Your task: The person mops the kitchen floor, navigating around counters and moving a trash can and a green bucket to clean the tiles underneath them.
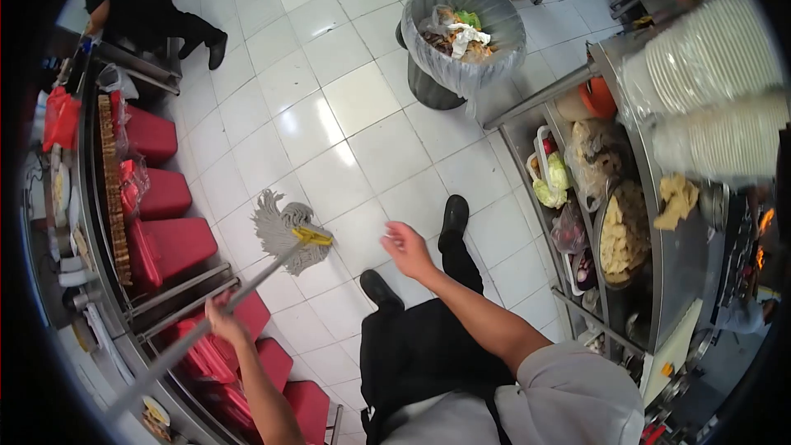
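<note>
While the gray mop head [276,229] is lying splayed on the white tiled floor [247,144], the left hand [226,320] is holding the mop handle [183,348], its fingers closing around the shaft on the near left side of the mop head. A yellow clamp [314,236] is joining the handle to the strands. The right hand [406,249] is hanging free to the right of the mop head, apart from it, its fingers loosely extended and slightly bent. Two black shoes, one being the nearer shoe [381,291], are standing to the near right of the mop head. Red bins [171,251] are lining its left side; a lined waste bin [504,58] holding scraps is standing beyond it to the right. A person in dark clothing [136,0] is standing beyond it to the left.
</note>
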Action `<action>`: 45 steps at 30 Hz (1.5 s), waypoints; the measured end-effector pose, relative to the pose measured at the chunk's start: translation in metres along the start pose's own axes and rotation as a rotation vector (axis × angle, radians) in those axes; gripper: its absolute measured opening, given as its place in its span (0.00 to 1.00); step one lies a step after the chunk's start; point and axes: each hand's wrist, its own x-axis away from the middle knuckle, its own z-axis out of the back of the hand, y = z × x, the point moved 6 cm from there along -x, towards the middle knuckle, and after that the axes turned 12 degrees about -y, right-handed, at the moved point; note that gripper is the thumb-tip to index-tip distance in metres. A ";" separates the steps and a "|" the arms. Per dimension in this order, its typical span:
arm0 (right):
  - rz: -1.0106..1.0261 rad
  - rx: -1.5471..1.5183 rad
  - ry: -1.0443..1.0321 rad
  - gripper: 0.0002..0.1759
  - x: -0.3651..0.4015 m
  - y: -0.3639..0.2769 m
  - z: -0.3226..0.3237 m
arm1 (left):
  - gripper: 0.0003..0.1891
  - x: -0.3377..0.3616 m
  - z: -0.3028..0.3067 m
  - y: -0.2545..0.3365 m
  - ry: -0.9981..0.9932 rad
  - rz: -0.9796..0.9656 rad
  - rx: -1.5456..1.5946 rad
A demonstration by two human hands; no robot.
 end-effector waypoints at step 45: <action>1.075 -0.016 0.369 0.16 0.377 -0.372 0.387 | 0.07 0.480 -0.625 0.072 -1.511 -0.450 -0.078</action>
